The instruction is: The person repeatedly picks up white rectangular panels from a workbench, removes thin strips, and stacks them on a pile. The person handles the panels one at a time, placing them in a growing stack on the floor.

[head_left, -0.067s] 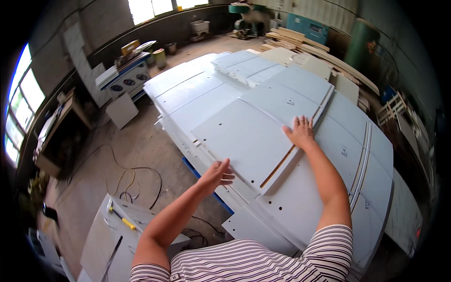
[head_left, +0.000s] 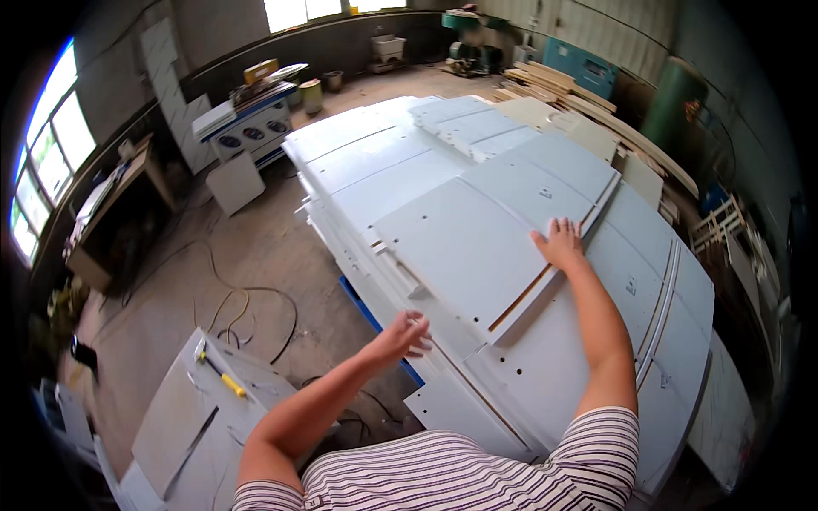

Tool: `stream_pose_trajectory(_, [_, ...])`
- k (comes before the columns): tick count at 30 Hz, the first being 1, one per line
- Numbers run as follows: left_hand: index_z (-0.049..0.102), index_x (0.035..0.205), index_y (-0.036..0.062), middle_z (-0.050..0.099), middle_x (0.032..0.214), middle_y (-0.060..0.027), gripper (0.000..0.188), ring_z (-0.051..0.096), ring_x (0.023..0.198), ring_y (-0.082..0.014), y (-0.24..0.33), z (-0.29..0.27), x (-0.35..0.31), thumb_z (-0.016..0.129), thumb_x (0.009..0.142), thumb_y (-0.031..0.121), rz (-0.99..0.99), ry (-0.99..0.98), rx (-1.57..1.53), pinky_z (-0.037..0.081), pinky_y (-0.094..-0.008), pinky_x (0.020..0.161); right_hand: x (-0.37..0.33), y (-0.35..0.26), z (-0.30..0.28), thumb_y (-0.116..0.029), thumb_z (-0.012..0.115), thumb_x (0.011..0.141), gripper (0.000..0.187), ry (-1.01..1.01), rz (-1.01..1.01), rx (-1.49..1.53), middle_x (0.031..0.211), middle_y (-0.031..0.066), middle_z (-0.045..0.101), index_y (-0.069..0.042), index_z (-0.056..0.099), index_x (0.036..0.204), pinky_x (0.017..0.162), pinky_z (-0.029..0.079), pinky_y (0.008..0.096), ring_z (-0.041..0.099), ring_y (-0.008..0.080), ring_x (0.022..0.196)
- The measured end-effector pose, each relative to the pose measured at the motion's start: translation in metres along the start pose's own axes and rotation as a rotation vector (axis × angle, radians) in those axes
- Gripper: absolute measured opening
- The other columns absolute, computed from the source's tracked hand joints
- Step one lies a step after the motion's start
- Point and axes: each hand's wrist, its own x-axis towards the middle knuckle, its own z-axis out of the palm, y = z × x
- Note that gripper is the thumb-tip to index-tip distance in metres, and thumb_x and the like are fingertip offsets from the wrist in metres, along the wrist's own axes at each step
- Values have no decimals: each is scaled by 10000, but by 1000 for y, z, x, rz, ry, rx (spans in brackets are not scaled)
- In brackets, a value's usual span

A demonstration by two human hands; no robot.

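A pale grey-white flat panel [head_left: 477,247] lies on top of a broad stack of similar panels [head_left: 358,187]. It has small dark holes and a brown slot along its near right edge. My right hand [head_left: 561,245] rests on it by that right edge, palm down with the fingers spread. Just off the panel's left edge, my left hand [head_left: 402,337] hovers over the stack's side, slightly blurred. Its fingers are loosely bent and apart, with nothing seen between them. A narrow white strip [head_left: 399,271] lies along the panel's left edge, beyond the left hand.
At the lower left, a yellow-handled hammer [head_left: 223,376] lies on a white board [head_left: 183,426]. Cables [head_left: 243,294] loop across the floor. Timber planks [head_left: 588,106] are piled at the back right, near a green tank [head_left: 675,102]. A cluttered workbench [head_left: 115,217] stands at the left.
My left hand has drawn back from the panel's left edge, toward me, uncovering more of the narrow strip. My right hand stays on the panel. The whole view has shifted slightly.
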Motion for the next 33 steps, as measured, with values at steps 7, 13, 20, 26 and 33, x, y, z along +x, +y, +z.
stream_pose_trajectory(7, [325,1286,42,557,1009,-97,492,609,822,-156,-228,-75,-243,577,922,258,-221,460,2,526,-298,692,-16,-75,-80,-439,561,806,502,-215,-127,-53,1113,177,631,-77,616,1150,923,448,455,591,329,1058])
stream_pose_trajectory(13, [478,1056,14,603,773,-116,395,579,702,-146,-438,-36,-488,638,869,322,-297,994,341,482,-321,649,-186,-380,-104,-311,609,819,454,-2,-843,735,1015,203,644,-26,571,1170,880,458,437,616,355,949])
stream_pose_trajectory(20, [498,1054,20,604,783,-111,387,575,718,-141,-533,30,-575,635,873,333,-538,1037,16,480,-311,658,-483,-533,-39,-374,542,897,423,-615,-1599,681,1033,210,601,-31,530,1144,844,450,441,562,383,976])
stream_pose_trajectory(26, [516,1052,25,605,791,-108,381,571,731,-137,-599,107,-663,633,877,343,-458,1291,-253,478,-303,665,-657,-635,-32,-369,553,887,404,-784,-1999,588,1003,188,610,-30,546,1108,854,445,468,563,375,989])
stream_pose_trajectory(33, [574,1036,30,614,844,-70,357,551,773,-107,-578,158,-680,639,878,343,-387,1699,-531,471,-269,706,-682,-696,-9,-302,532,901,371,-838,-1999,597,1072,208,608,-17,541,1138,861,461,438,566,382,1018])
